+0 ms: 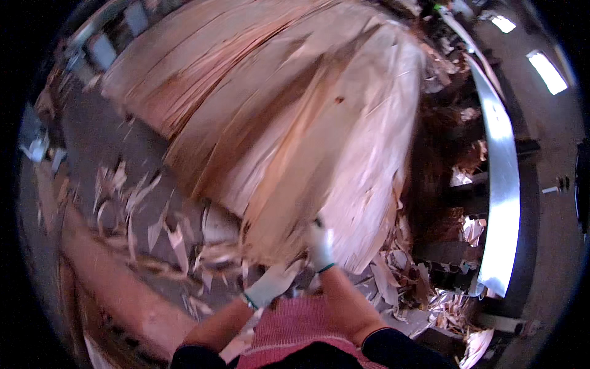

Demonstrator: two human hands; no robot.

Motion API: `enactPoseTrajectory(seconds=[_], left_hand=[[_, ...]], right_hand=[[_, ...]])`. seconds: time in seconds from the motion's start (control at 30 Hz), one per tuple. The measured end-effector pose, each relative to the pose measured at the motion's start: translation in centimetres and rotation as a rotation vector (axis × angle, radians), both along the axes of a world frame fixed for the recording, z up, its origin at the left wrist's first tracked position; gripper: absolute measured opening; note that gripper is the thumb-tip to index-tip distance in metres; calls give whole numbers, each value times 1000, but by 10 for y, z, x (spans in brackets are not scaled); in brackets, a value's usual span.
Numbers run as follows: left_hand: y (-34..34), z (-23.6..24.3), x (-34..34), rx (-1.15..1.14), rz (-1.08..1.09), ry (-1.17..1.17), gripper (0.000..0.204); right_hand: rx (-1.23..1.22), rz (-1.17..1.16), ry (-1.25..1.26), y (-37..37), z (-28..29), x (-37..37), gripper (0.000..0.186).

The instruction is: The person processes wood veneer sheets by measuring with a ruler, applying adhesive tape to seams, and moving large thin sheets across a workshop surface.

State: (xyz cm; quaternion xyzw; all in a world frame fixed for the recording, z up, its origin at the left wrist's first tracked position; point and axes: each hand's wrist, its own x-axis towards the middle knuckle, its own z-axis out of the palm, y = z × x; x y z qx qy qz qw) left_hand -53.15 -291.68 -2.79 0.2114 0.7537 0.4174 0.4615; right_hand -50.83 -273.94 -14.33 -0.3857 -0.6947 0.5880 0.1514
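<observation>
Far left: dark grey floor (pixel 107 144), strewn with pale, torn, thin wood scraps (pixel 177 243). Lower left: one long, smooth, reddish-brown band (pixel 132 295), slanting down toward the person; material unclear.

Left to centre, upper: one broad spread of thin, tan-to-pinkish wood sheets (pixel 209 123), overlapping, rippled, fanning away from the person; the near edges reach both hands.

Centre, lower: left hand (pixel 271 287), white glove with green cuff edge, at the near edge of the sheets; fingers blurred, grip cannot be told. Next, one pink knitted garment (pixel 292 323) on the person's front. Right hand (pixel 320 247), matching glove, on the near part of the sheets, further forward than the left; whether its fingers pinch or merely touch cannot be told.

Right: heaped, brownish wood shreds (pixel 386 280); one long, curved, shiny silver strip (pixel 501 184).

Upper right: bright white rectangular patch (pixel 547 72).
</observation>
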Motion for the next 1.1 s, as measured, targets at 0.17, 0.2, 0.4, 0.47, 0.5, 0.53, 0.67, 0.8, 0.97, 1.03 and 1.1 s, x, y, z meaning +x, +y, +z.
enactPoseTrajectory(seconds=[0.17, 0.2, 0.4, 0.47, 0.5, 0.53, 0.67, 0.8, 0.97, 1.03, 1.1], left_hand=[[-45, -1, -10, 238, -333, -487, 39], [-62, -19, -14, 287, -481, -365, 40], [-175, -199, -72, -139, 219, 658, 25], [-168, -201, -123, -286, 520, 612, 26], [-166, -206, -147, -425, 513, 718, 26], [-172, -223, -169, -514, 436, 805, 25], [-162, -263, -246, -758, 227, 767, 27], [-180, -338, -304, -983, 57, 794, 38], [-194, -389, -320, -971, -2, 702, 39], [-191, -383, -311, -839, 137, 993, 43], [-159, -346, -284, -671, 198, 1024, 37]], right_hand=[[-248, -70, 59, 34, 88, 18, 20], [-287, -124, 42, 40, 79, 25, 21], [-243, -78, -96, 51, 14, 49, 22], [-295, -100, -79, 44, 7, 48, 23], [-287, -122, -82, 45, -4, 49, 23], [-278, -139, -87, 47, -15, 52, 24], [-328, -173, -64, 31, -9, 43, 31], [-324, -189, -145, 35, -23, 51, 31], [-256, -201, -159, 43, -43, 53, 28], [-264, -205, -202, 48, -46, 60, 28], [-251, -212, -256, 47, -44, 61, 27]])
